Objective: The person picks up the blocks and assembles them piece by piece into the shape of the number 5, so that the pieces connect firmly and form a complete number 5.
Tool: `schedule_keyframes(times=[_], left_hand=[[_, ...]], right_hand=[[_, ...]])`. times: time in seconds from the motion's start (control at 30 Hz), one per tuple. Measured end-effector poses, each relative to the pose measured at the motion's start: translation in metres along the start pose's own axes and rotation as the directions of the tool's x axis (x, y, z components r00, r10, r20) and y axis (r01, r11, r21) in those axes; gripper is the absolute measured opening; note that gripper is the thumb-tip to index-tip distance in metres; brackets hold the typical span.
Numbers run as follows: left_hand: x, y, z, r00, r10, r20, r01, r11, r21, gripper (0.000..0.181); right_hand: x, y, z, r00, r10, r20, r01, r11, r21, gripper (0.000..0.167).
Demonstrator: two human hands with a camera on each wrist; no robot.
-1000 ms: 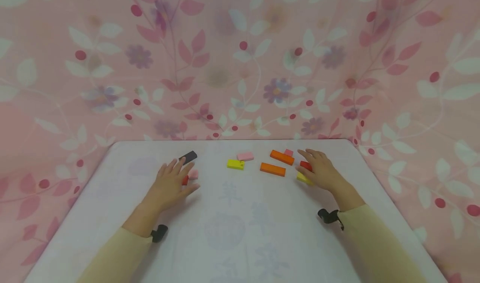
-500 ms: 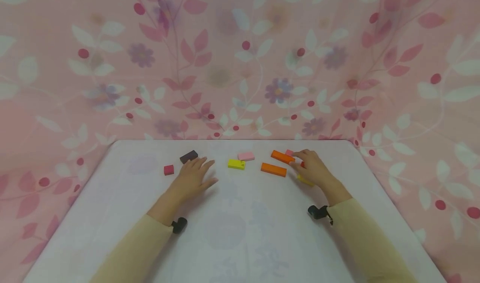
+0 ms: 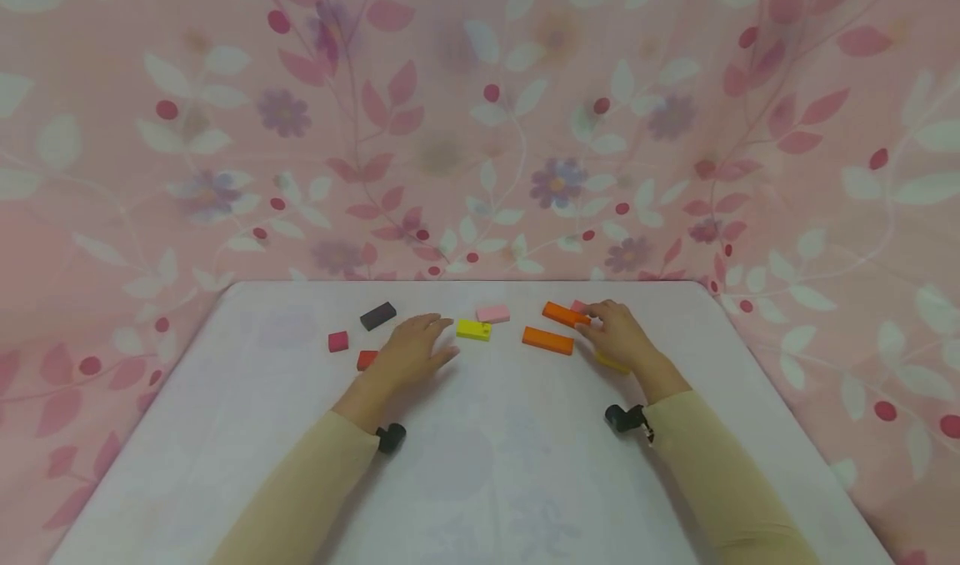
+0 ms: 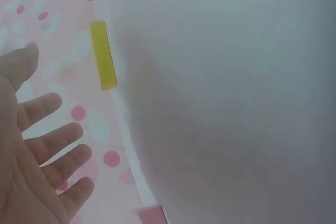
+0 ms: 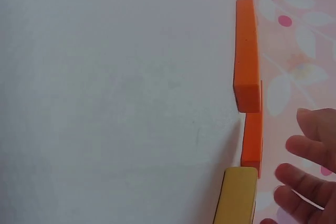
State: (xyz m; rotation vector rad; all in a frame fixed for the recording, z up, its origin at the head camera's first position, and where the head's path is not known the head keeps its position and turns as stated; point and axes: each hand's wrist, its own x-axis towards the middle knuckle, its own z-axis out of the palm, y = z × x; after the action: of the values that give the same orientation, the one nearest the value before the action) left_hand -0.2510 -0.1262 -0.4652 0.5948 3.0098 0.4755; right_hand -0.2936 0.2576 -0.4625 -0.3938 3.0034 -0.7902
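My left hand [image 3: 408, 355] hovers with spread fingers just left of the yellow-green block [image 3: 473, 330], touching nothing that I can see. In the left wrist view the fingers of that hand [image 4: 39, 145] are apart and hold nothing, and the yellow block [image 4: 103, 56] stands to their right. Over the right-hand group is my right hand [image 3: 621, 340], its fingertips near the end of the upper orange block [image 3: 564, 314]. The right wrist view shows that hand [image 5: 310, 166] with loosely bent, empty fingers beside the orange blocks [image 5: 247, 51] and a yellow block [image 5: 236, 195].
A black block [image 3: 378, 316], a dark pink block [image 3: 338, 342] and a red block [image 3: 367, 360] lie on the left. A light pink block [image 3: 492, 313] is behind the yellow-green one. The lower orange block [image 3: 547, 340] lies between the hands on the white table [image 3: 465, 482].
My left hand has moved right from the left-hand blocks, uncovering the black, dark pink and red ones. My right hand has shifted slightly left toward the orange blocks. The blocks look unmoved.
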Motion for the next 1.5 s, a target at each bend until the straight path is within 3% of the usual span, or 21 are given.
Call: schedule_keyframes(times=[0.37,0.57,0.7,1.0,1.33,1.5], left_hand=[[0.036,0.025,0.013,0.997,-0.072,-0.029,0.069,0.993,-0.095,0.054],[0.051,0.039,0.017,0.995,-0.060,-0.083,0.049,0.989,-0.137,0.048],[0.057,0.042,0.020,0.992,-0.081,-0.093,0.066,0.985,-0.158,0.046],[0.072,0.043,0.025,0.984,-0.153,-0.090,0.114,0.933,-0.343,0.042],[0.087,0.045,0.035,0.977,-0.179,-0.115,0.134,0.937,-0.323,0.040],[0.090,0.047,0.036,0.972,-0.197,-0.130,0.156,0.949,-0.273,0.041]], right_hand=[[0.006,-0.007,0.001,0.992,0.112,0.065,-0.115,0.992,0.042,0.036],[0.008,-0.008,-0.002,0.986,0.148,0.070,-0.150,0.988,0.026,0.037],[0.008,-0.008,-0.003,0.983,0.162,0.081,-0.166,0.985,0.042,0.037],[0.011,-0.005,0.000,0.979,0.187,0.080,-0.191,0.980,0.049,0.034],[0.015,0.000,0.002,0.979,0.193,0.068,-0.195,0.980,0.027,0.033],[0.015,0.002,0.004,0.975,0.215,0.052,-0.217,0.976,0.033,0.032]])
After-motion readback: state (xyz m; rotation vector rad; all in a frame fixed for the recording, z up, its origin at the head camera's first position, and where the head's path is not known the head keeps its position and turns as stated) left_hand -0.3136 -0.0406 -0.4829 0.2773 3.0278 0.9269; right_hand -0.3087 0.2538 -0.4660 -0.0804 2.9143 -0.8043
